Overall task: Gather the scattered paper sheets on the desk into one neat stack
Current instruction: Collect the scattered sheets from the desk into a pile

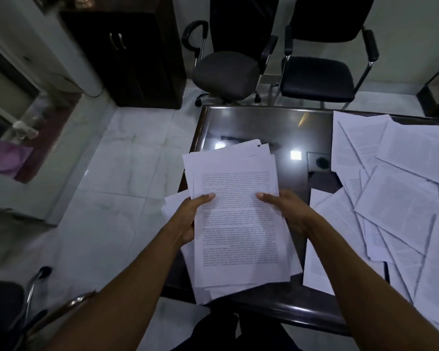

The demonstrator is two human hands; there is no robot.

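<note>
Two bare forearms reach forward from the bottom of the view, a bangle [83,298] on the left wrist, toward a sheaf of printed sheets [238,224] held over the near left corner of the dark glossy counter [259,130]. Left hand [190,219] grips the sheaf's left edge, thumb on top and fingers curled beneath; right hand [287,211] holds the right edge the same way, thumb pressed on the printed text. Page edges in the sheaf fan out unevenly at top and bottom, so it is gathered but not yet squared.

To the right, a large spread of loose sheets [395,198] overlaps at many angles across the counter, reaching its far and right edges. Judging by that spread, the job is well short of done.

With the sheaf misaligned and held only at its sides, a slack grip could let the lower pages slide out and drop to the tiled floor [117,173]. Sheets on the slick counter may also skate off when pulled.

Beyond stand two black chairs [271,74] and a dark cabinet [127,54].
</note>
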